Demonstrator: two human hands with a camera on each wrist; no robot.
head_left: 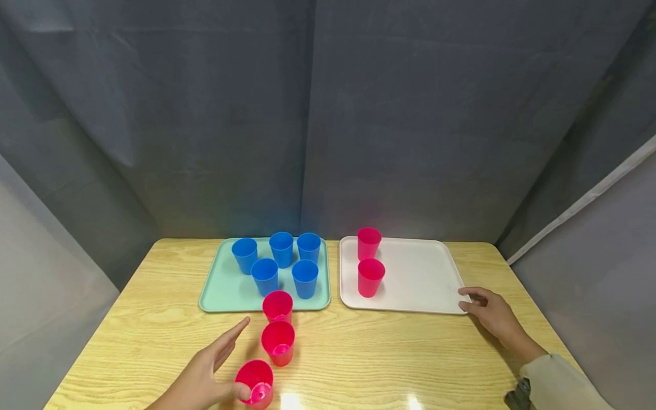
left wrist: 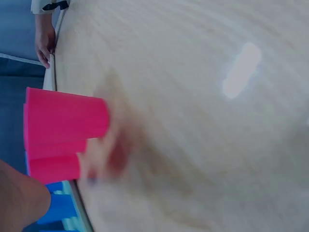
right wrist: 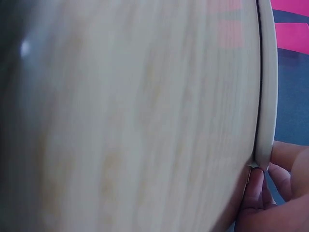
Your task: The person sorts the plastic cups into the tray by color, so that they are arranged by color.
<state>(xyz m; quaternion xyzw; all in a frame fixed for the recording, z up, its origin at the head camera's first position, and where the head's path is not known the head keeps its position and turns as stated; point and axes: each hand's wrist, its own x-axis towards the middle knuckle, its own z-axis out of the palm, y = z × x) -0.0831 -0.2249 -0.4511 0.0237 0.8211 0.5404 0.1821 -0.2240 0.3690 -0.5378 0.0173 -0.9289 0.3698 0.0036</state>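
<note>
Preferably, my left hand (head_left: 207, 367), spread apart, should squarely enclose the seven-o'clock pink cup (head_left: 256, 371) while my right hand (head_left: 493, 314) pinches the white tray (head_left: 420, 273).

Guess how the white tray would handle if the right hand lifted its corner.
The white tray is probably stiff: it looks flat with a raised rim. Lifted only where the right hand grips its corner, it would likely tilt. Its two red cups stand at the other end, so they might slide or tip.
</note>
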